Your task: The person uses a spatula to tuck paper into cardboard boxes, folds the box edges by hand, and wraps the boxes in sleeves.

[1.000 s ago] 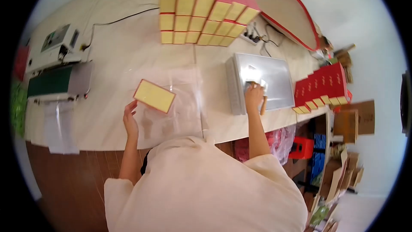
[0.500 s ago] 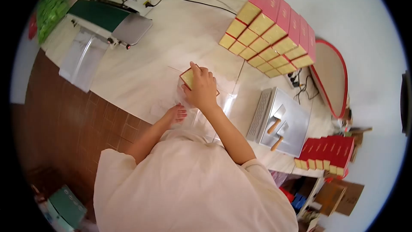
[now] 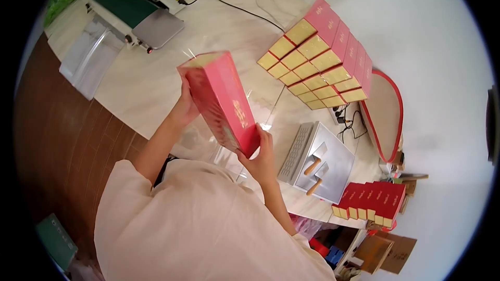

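A long red gift box (image 3: 226, 101) with gold lettering is held above the table, tilted, its far end slightly blurred. My left hand (image 3: 187, 101) grips its left side near the far end. At the near lower end, my right hand (image 3: 260, 156) has thumb and fingers around the box corner. Shiny reflections suggest clear film near the box, though its extent is hard to make out.
Stacked red-and-gold boxes (image 3: 317, 62) stand at the back right. A metal-topped hot plate (image 3: 325, 164) carries two wooden-handled spatulas. More red boxes (image 3: 372, 200) sit beyond it. A conveyor machine (image 3: 125, 5) is at the upper left; its black cord (image 3: 234, 6) crosses the table.
The box has been raised off the table and turned so its long red side shows. My left hand, open beside it before, now grips it; my right hand moved from its top to its near end.
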A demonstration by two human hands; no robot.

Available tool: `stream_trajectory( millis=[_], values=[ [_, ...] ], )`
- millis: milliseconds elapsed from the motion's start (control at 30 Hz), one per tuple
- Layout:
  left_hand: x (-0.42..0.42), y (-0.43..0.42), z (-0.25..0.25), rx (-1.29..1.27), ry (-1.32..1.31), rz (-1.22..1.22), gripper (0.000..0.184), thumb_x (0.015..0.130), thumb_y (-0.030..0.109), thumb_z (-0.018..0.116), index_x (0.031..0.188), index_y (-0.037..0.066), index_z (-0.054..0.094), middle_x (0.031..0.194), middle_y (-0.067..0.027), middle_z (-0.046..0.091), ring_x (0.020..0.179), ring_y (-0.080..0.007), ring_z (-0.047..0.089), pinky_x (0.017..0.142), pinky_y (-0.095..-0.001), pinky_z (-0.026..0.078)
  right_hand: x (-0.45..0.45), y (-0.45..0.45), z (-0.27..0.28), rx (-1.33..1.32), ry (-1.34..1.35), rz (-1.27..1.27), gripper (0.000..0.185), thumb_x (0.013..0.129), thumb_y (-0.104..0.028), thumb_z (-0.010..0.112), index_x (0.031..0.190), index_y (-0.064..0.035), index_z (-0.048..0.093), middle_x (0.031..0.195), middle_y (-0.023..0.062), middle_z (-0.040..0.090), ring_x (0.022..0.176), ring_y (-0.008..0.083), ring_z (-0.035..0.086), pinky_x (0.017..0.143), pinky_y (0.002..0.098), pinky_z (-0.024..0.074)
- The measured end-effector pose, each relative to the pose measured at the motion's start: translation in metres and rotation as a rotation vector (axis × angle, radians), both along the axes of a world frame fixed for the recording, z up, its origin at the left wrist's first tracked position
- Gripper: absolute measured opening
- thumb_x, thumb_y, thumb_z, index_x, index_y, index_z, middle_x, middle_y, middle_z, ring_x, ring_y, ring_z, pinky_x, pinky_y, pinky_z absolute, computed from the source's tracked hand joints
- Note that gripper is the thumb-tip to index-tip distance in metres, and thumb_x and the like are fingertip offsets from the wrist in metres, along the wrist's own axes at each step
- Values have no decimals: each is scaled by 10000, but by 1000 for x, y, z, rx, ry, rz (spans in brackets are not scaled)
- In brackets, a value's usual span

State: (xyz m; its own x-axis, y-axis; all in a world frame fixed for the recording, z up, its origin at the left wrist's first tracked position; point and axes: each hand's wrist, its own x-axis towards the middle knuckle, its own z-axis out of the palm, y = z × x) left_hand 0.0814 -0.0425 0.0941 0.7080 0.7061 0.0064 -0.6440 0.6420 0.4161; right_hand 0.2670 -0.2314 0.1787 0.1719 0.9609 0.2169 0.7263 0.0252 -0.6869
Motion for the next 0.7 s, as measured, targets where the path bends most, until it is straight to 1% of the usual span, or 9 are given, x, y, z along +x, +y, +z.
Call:
stream_trajectory(
  millis=[67, 100, 133, 200, 300, 533, 600, 633, 700],
  values=[
    [9, -11, 8, 132, 270, 116, 935, 837, 764, 444, 1510, 132, 295, 1510, -29, 402, 1375, -223, 414, 1132, -434, 349, 0, 3, -16, 6, 48, -27, 866, 658, -54, 834, 1398, -12, 386, 1225, 176, 511, 1123, 329, 527, 957, 404, 457],
    [10, -11, -11, 413, 437, 135, 1032, 775, 779, 521, 1515, 106, 264, 1502, -47, 408, 1371, -207, 416, 1129, -395, 353, -3, 5, -18, 11, 58, -56, 866, 658, -54, 834, 1398, -12, 386, 1225, 176, 511, 1123, 329, 527, 957, 404, 457],
    [15, -16, -3, 423, 443, 102, 1032, 775, 779, 521, 1515, 106, 264, 1502, -47, 408, 1371, -207, 416, 1129, -395, 353, -6, 9, -20, -33, 157, -84, 843, 668, -46, 832, 1382, -14, 385, 1226, 169, 512, 1131, 315, 527, 968, 395, 450],
    [30, -29, 13, 623, 581, 179, 1158, 620, 683, 794, 1471, 55, 323, 1407, -67, 467, 1317, -190, 437, 1081, -352, 372, -9, 15, -29, -70, 277, -147, 821, 678, -37, 830, 1367, -16, 383, 1227, 163, 514, 1138, 300, 527, 978, 385, 443],
    [30, -38, 20, 752, 583, 246, 1160, 590, 614, 855, 1461, 52, 334, 1380, -74, 477, 1304, -203, 447, 1077, -349, 373, -13, 19, -36, -37, 480, -151, 798, 727, -64, 832, 1369, -28, 360, 1284, 143, 492, 1194, 259, 507, 1020, 370, 418],
    [21, -28, 11, 766, 633, 182, 1144, 592, 651, 833, 1445, 53, 362, 1353, -101, 479, 1286, -227, 459, 1079, -359, 371, -22, 19, -37, 90, 557, -207, 737, 814, -94, 783, 1416, -41, 362, 1354, 142, 469, 1281, 254, 472, 1054, 399, 431],
    [19, -21, 15, 788, 581, 236, 978, 715, 586, 804, 1423, 54, 388, 1329, -97, 499, 1273, -223, 473, 1076, -362, 379, -17, 23, -31, 109, 603, -187, 642, 867, -156, 737, 1381, -12, 380, 1279, 156, 496, 1192, 268, 529, 1003, 396, 452],
    [20, -21, 21, 794, 581, 226, 978, 715, 586, 804, 1423, 54, 388, 1329, -97, 499, 1273, -223, 473, 1076, -362, 379, -17, 25, -25, 114, 608, -197, 642, 867, -156, 737, 1381, -12, 380, 1279, 156, 496, 1192, 268, 529, 1003, 396, 452],
    [20, -20, 40, 834, 663, 277, 648, 881, 404, 718, 1353, 36, 471, 1287, -84, 529, 1247, -207, 493, 1073, -357, 384, -16, 30, -13, 79, 410, -284, 382, 904, -127, 676, 1234, -10, 524, 1142, 145, 557, 1055, 263, 605, 896, 376, 508]
  ],
)
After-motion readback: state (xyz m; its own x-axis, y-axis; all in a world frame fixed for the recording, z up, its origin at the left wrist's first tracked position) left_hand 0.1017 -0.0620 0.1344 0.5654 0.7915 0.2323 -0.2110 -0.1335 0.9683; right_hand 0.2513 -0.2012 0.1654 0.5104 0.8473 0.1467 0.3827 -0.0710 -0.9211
